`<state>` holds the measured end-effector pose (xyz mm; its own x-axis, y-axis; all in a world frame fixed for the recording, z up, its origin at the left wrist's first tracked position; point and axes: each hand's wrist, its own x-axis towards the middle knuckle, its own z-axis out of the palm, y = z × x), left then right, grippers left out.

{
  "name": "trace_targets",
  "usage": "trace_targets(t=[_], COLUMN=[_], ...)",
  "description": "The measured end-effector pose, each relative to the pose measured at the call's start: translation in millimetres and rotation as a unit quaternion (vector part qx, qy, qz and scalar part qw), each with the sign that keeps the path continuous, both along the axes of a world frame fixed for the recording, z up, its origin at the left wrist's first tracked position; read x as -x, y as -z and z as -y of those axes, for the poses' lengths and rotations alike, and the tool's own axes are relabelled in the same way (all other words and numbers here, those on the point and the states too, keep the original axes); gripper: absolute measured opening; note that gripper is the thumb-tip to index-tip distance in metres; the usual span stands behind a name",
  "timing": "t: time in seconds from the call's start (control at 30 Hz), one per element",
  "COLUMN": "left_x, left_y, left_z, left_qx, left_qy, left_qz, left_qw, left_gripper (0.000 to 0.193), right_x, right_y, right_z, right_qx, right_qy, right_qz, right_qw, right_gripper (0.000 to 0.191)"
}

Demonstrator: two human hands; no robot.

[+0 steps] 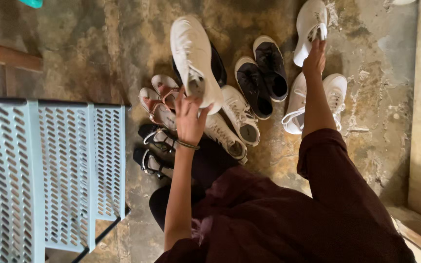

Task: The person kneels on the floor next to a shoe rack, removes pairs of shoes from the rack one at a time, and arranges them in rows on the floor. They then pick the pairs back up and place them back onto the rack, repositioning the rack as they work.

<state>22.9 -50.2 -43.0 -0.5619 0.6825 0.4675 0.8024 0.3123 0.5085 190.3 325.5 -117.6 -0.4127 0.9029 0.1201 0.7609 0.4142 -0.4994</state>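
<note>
- The left hand (189, 115) grips a white sneaker (195, 61) at its heel opening, fingers curled over the collar and into the shoe.
- That sneaker is lifted above the shoes on the floor; its long axis runs nearly straight away from the person, toe pointing up the frame and slightly left, sole turned away from the camera.
- The right hand (315, 59) pinches a second white sneaker (309, 29) at its heel end near the laces; the shoe's long axis runs up the frame, toe pointing away and slightly right.
- Below the left hand lie two more white lace-up sneakers (235, 124), side by side, their long axes slanting from upper left to lower right.
- A pair of black slip-on shoes (261, 78) sits between the two hands, openings facing up.
- Another white pair (334, 95) rests on the floor (98, 48) just beside the right forearm.
- Left of the left hand are pink strappy sandals (158, 100), and nearer the person black strappy sandals (153, 146).
- A pale blue perforated rack (49, 170) stands at the left; the part that shows holds nothing.
- The person wears a dark maroon garment (288, 219) and a thin bangle (187, 144) on the left wrist.
</note>
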Motion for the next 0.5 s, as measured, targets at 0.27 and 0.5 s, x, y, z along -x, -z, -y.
trace_targets(t=[0.27, 0.5], left_x=[7.2, -0.6], left_y=[27.6, 61.4], left_z=[-60.1, -113.7], left_qx=[0.054, 0.154], left_qy=[0.081, 0.154], left_qz=[-0.024, -0.084], left_qw=[0.995, 0.972], left_gripper=[0.029, 0.054], right_x=[41.6, 76.8], right_y=[-1.8, -4.4], right_z=[49.5, 133.7], right_qx=[0.068, 0.515], right_qy=[-0.254, -0.227], right_qz=[-0.117, -0.286], right_qw=[0.958, 0.776], right_gripper=[0.056, 0.065])
